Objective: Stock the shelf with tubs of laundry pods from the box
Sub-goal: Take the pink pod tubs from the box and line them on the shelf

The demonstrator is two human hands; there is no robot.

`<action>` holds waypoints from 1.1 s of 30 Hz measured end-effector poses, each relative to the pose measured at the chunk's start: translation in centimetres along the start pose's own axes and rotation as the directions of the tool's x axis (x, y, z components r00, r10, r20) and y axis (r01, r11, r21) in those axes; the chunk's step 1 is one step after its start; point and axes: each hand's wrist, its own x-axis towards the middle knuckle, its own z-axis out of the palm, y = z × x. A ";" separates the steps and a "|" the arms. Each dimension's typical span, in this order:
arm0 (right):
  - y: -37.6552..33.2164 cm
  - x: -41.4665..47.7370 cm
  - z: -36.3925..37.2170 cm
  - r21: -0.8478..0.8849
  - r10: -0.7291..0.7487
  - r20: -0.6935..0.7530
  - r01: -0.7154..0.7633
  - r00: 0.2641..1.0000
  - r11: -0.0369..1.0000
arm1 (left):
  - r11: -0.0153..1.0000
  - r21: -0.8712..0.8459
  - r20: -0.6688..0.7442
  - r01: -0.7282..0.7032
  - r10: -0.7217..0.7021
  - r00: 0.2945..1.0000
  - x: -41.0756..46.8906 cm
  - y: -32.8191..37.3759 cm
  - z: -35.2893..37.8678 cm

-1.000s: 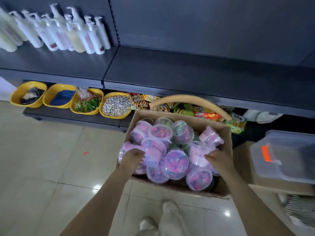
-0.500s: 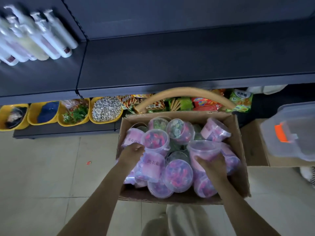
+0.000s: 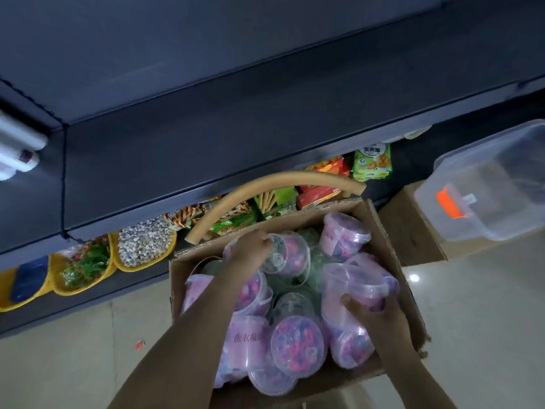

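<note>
In the brown cardboard box point(image 3: 393, 255), left grip point(image 3: 250, 252) clasps a clear round plastic tub of pods point(image 3: 290, 255); right grip point(image 3: 380, 317) clasps a pink-labelled tub point(image 3: 351, 287). Both best lifted straight up before reaching the dark shelf point(image 3: 206, 149)

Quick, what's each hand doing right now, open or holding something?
Left hand: grips a clear-lidded tub.
Right hand: grips a pink tub.

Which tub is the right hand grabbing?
The pale pink tub at the right side of the box; the right hand curls round its wall. The left hand holds another tub farther back.
</note>
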 end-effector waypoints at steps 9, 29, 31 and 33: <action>0.4 0.2 -0.1 0.294 0.029 -0.121 0.008 0.992 0.956 | 0.836 0.450 0.136 -0.315 0.284 0.949 4.7 2.2 1.8; -0.1 -1.9 2.4 0.286 0.005 -0.155 0.040 0.988 0.957 | 0.999 -0.014 0.181 -0.047 0.048 0.982 2.8 -1.8 1.4; -1.1 -3.0 1.8 0.263 -0.038 -0.118 0.068 0.992 0.962 | 0.992 -0.123 0.142 -0.007 0.024 0.990 1.1 -2.4 0.1; -2.2 -4.2 1.0 0.270 -0.073 -0.116 0.102 0.991 0.957 | 0.970 -0.238 0.060 0.041 -0.028 0.998 -0.6 -2.9 -1.5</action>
